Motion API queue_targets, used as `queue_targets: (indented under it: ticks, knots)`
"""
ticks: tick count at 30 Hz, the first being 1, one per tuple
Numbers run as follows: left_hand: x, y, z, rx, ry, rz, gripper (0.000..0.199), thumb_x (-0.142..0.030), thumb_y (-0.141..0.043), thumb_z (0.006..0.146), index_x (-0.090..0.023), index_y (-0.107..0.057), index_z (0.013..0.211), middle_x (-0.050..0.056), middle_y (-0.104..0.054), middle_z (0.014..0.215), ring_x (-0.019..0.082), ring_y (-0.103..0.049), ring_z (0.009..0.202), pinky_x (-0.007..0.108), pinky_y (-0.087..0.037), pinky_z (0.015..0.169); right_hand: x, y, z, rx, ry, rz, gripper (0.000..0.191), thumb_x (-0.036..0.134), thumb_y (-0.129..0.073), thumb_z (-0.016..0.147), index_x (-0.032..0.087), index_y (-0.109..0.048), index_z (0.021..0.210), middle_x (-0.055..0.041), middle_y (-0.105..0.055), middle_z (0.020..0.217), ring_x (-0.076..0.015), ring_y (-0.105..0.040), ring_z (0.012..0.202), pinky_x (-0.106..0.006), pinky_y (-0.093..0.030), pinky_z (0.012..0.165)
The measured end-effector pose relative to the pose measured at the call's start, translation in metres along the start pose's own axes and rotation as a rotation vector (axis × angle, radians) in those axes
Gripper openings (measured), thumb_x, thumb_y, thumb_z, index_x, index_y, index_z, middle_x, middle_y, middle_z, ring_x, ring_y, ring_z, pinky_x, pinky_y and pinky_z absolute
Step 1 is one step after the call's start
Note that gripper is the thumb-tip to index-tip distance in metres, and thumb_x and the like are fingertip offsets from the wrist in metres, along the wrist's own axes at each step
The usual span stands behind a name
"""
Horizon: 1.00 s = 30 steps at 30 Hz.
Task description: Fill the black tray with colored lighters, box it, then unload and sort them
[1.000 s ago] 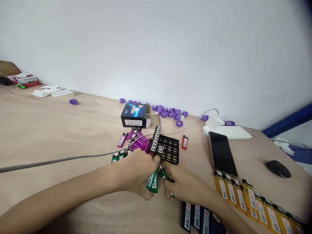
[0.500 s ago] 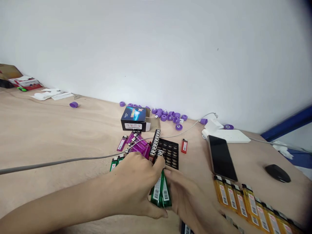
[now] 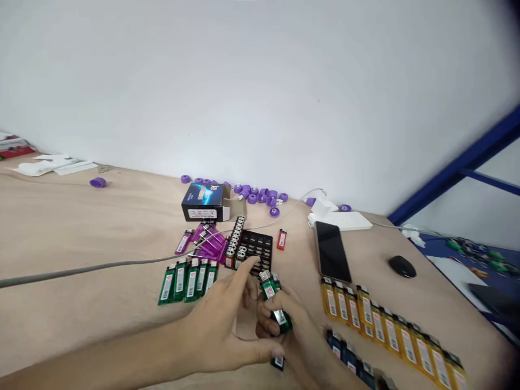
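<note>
My right hand [image 3: 298, 330] is wrapped round green lighters [image 3: 274, 303], their metal tops pointing away from me. Beside it, my left hand [image 3: 227, 319] has its thumb and forefinger spread apart, with nothing visible between them. Just beyond the hands lies a black slotted tray [image 3: 266, 238], its left columns filled with upright lighters [image 3: 236, 238]. A row of green lighters [image 3: 192, 280] lies left of the tray, below a pile of purple lighters [image 3: 209, 244]. A dark blue lighter [image 3: 278, 362] shows partly beneath my hands.
Yellow lighters [image 3: 392, 333] and dark blue lighters [image 3: 349, 357] lie at the right. Behind them are a phone [image 3: 332, 252], mouse [image 3: 402, 266] and power strip [image 3: 345, 220]. A black box [image 3: 205, 201], purple caps [image 3: 262, 196], a red lighter [image 3: 281, 239] and a grey cable [image 3: 122, 264] are also there.
The view has shifted right. My left hand has come away from the green lighters and opened, while my right hand has closed round them. More of the green row and the tray now shows.
</note>
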State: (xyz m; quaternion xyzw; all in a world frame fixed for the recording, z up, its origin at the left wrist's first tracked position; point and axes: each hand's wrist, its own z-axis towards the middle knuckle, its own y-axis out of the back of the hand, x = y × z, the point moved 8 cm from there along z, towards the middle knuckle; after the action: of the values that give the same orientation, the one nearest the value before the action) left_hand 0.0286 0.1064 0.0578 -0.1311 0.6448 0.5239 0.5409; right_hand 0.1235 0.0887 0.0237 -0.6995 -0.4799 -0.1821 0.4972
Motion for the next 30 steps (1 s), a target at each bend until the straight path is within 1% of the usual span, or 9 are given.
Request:
queue_targets:
  ticks: [3,6,9,12,15,18,24,27,30]
  knots:
    - [0.022,-0.029,-0.005,-0.026,0.123,-0.455,0.077,-0.058,-0.068,0.082,-0.021,-0.034,0.141,0.010,-0.059,0.113,0.025,-0.059,0.103,0.042,-0.048,0.094,-0.003,0.020,0.000,-0.056,0.092,-0.076,0.015,0.031,-0.063,0.071,0.021,-0.057,0.081,0.0027,-0.055,0.070,-0.0131,-0.053,0.064,-0.024,-0.047,0.064]
    - [0.037,-0.053,-0.005,-0.025,0.234,-0.827,0.061,-0.056,-0.065,0.085,-0.020,-0.046,0.130,0.010,-0.059,0.115,0.026,-0.057,0.113,0.042,-0.044,0.100,-0.009,0.022,0.006,-0.011,0.198,-0.267,0.029,0.043,-0.061,0.082,0.022,-0.061,0.102,-0.0034,-0.066,0.092,-0.0222,-0.063,0.094,-0.035,-0.051,0.089]
    - [0.043,-0.064,-0.005,-0.013,0.348,-1.095,0.063,-0.058,-0.060,0.085,-0.022,-0.044,0.134,0.011,-0.062,0.115,0.029,-0.060,0.111,0.043,-0.047,0.095,-0.015,0.012,0.010,0.037,0.327,-0.554,0.040,0.050,-0.048,0.095,0.024,-0.056,0.125,-0.0079,-0.063,0.125,-0.0242,-0.054,0.125,-0.042,-0.038,0.111]
    - [0.042,-0.066,-0.006,0.047,0.407,-1.221,0.063,-0.059,-0.048,0.087,-0.019,-0.046,0.135,0.014,-0.066,0.110,0.030,-0.065,0.104,0.043,-0.050,0.087,-0.019,0.002,0.013,-0.001,0.473,-0.900,0.049,0.040,-0.037,0.101,0.021,-0.040,0.145,-0.0132,-0.042,0.153,-0.0256,-0.036,0.143,-0.047,-0.027,0.119]
    - [0.038,-0.069,-0.008,0.166,0.409,-1.260,0.059,-0.056,-0.046,0.087,-0.015,-0.054,0.129,0.015,-0.069,0.103,0.031,-0.067,0.102,0.043,-0.050,0.087,-0.015,-0.007,0.012,-0.034,0.644,-1.276,0.056,0.025,-0.041,0.095,0.013,-0.038,0.149,-0.0177,-0.029,0.161,-0.0334,-0.026,0.148,-0.058,-0.021,0.120]
    - [0.037,-0.066,-0.007,0.178,0.362,-1.312,0.047,-0.045,-0.056,0.087,-0.017,-0.056,0.124,0.011,-0.069,0.103,0.028,-0.067,0.102,0.041,-0.049,0.089,-0.007,-0.009,0.010,-0.018,0.739,-1.519,0.056,0.017,-0.048,0.087,0.011,-0.048,0.143,-0.0194,-0.035,0.158,-0.0387,-0.029,0.146,-0.064,-0.021,0.117]
    - [0.056,-0.063,-0.007,0.006,0.478,-1.401,0.037,-0.039,-0.077,0.075,-0.020,-0.055,0.098,0.001,-0.062,0.082,0.018,-0.064,0.078,0.029,-0.047,0.069,0.001,0.006,0.012,0.076,0.678,-1.397,0.047,0.022,-0.039,0.098,0.017,-0.046,0.145,-0.0138,-0.040,0.155,-0.0288,-0.038,0.142,-0.049,-0.034,0.117]
    - [0.058,-0.070,-0.010,0.092,0.554,-1.404,0.044,-0.050,-0.079,0.075,-0.019,-0.051,0.087,-0.002,-0.057,0.072,0.012,-0.056,0.064,0.023,-0.038,0.056,-0.002,0.008,0.014,0.116,0.647,-1.238,0.048,0.029,-0.036,0.101,0.019,-0.043,0.148,-0.0133,-0.045,0.151,-0.0281,-0.042,0.140,-0.045,-0.036,0.116]
    - [0.058,-0.073,-0.012,0.158,0.588,-1.388,0.049,-0.057,-0.078,0.075,-0.021,-0.048,0.091,-0.004,-0.058,0.069,0.010,-0.053,0.057,0.019,-0.031,0.049,0.000,0.010,0.015,0.142,0.621,-1.102,0.048,0.038,-0.041,0.098,0.025,-0.050,0.143,-0.0112,-0.057,0.140,-0.0309,-0.050,0.133,-0.045,-0.043,0.110]
